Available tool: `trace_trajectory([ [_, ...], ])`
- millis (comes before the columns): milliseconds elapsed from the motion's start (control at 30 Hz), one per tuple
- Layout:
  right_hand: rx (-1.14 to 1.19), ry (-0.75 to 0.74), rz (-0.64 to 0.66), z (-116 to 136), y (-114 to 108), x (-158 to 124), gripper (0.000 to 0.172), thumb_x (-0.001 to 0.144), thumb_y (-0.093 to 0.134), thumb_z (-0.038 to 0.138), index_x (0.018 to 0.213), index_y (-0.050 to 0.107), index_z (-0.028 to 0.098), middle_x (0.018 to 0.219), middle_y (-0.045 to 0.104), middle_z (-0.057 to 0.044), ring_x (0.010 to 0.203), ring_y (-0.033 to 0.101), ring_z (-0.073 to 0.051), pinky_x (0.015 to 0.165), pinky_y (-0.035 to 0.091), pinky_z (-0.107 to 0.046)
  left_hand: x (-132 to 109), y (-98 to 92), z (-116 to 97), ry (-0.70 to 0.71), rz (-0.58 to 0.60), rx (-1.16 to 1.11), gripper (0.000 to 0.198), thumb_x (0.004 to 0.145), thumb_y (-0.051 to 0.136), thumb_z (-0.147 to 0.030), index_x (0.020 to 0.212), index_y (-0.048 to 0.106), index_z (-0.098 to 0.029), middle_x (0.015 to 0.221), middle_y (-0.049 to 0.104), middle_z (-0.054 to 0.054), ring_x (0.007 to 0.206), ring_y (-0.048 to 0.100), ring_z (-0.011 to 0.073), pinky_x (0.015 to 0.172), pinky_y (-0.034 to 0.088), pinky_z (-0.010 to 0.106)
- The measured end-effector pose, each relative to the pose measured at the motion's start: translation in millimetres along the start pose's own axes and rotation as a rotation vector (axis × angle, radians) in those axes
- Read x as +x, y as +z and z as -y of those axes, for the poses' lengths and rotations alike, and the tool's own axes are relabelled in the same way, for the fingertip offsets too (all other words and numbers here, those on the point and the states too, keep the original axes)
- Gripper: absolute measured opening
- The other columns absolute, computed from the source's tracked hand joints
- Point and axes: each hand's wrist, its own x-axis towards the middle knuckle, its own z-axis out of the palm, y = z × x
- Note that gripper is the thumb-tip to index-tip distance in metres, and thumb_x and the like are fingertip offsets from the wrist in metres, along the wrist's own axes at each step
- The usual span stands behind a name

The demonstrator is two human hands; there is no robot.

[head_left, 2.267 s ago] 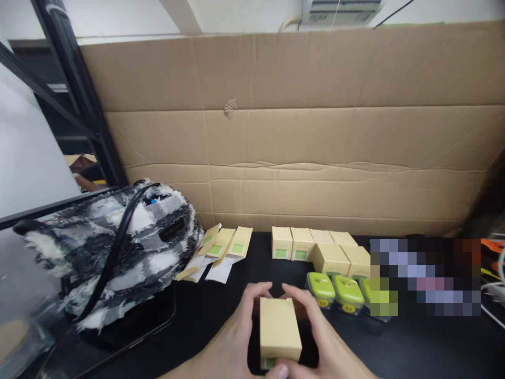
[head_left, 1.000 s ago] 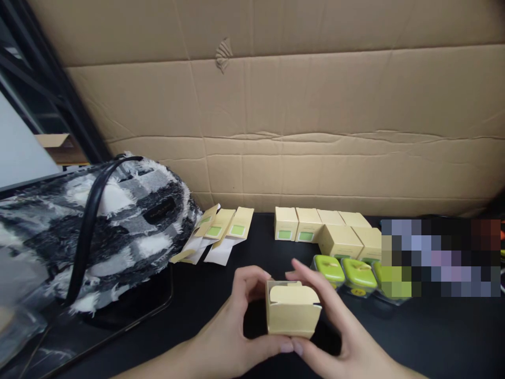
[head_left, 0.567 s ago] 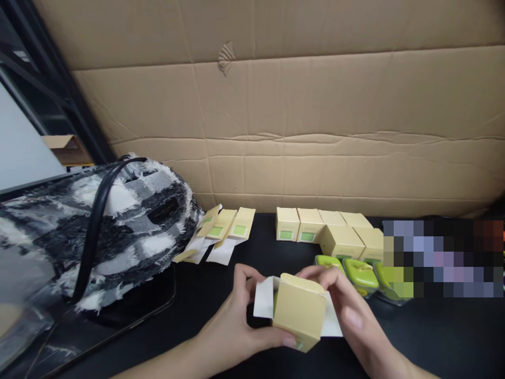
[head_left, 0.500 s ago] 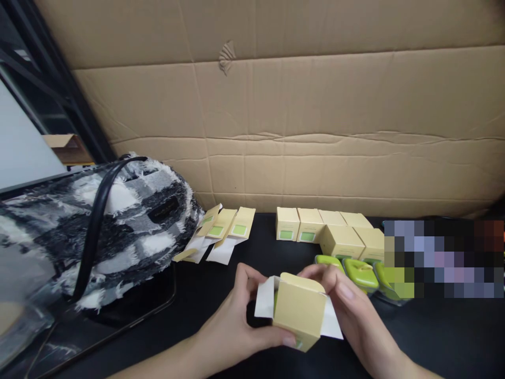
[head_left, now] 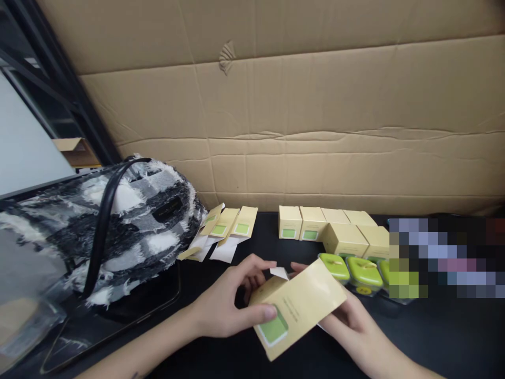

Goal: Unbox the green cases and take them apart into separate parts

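Note:
A small pale-yellow carton (head_left: 302, 308) with a green rounded square on its front is tilted between my hands. My left hand (head_left: 236, 302) grips its lower left side, thumb on the front near the green square. My right hand (head_left: 355, 326) holds it from behind at the right, most of those fingers hidden by the carton. A white inner flap (head_left: 279, 272) sticks up at the carton's upper left edge. Just beyond my right hand stand several clear containers with bright green lids (head_left: 363, 272). Whether the carton holds anything cannot be seen.
Closed yellow cartons (head_left: 345, 239) stand in a group at the back right. Several flattened cartons (head_left: 244, 221) lie beside a black-and-white shaggy bag (head_left: 134, 210) at left. A large cardboard sheet (head_left: 295, 105) walls the back of the black table (head_left: 221, 347). A blurred patch covers the right.
The carton has turned from its flapped end towards me to its printed front, tilting up to the right. Its side flaps are now mostly out of sight. Both hands still hold it.

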Motion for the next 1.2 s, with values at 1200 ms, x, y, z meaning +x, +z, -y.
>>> trace_trajectory([
  [1200, 0.098, 0.343, -0.054, 27, 6, 12, 0.061, 0.078, 0.054, 0.066, 0.12, 0.063, 0.023, 0.132, 0.06, -0.007, 0.134, 0.038, -0.03, 0.113, 0.026, -0.043, -1, -7.7, -27, -0.091, -0.228, 0.211, 0.035, 0.074, 0.06, -0.039, 0.103, 0.054, -0.02, 0.086, 0.061, 0.002, 0.089, 0.057, 0.0253, 0.071, 0.046, 0.031],
])
